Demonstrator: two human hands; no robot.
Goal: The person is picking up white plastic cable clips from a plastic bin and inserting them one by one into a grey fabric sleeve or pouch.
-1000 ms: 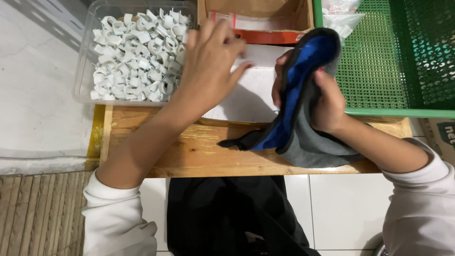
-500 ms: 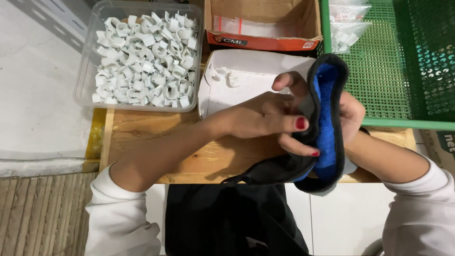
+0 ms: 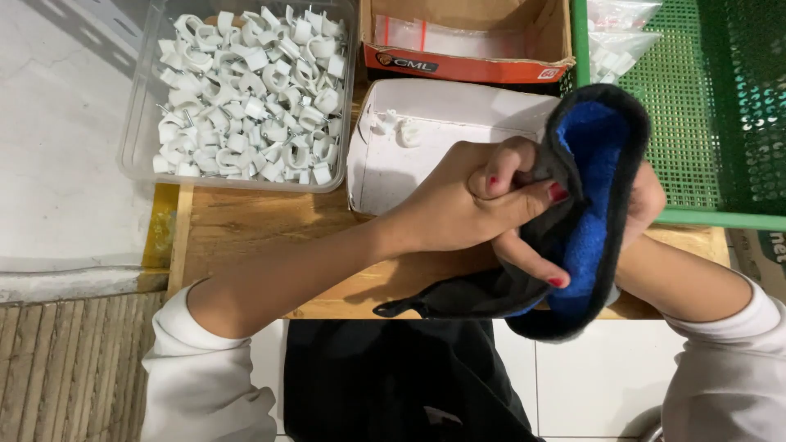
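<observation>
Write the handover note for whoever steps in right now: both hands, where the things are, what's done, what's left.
Left hand: fingers closed on the dark edge of the black and blue cloth, pinching it.
Right hand: mostly hidden behind the cloth, gripping it from the far side.
The cloth is held up over the wooden board, blue lining facing the camera, its tail trailing onto the board.
Clear tub of white cable clips sits at upper left, white box in the middle with a few clips on it, cardboard box behind it, green basket at right.
Done: cloth picked up.
Left: clips in the tub lie untouched by either hand.
</observation>
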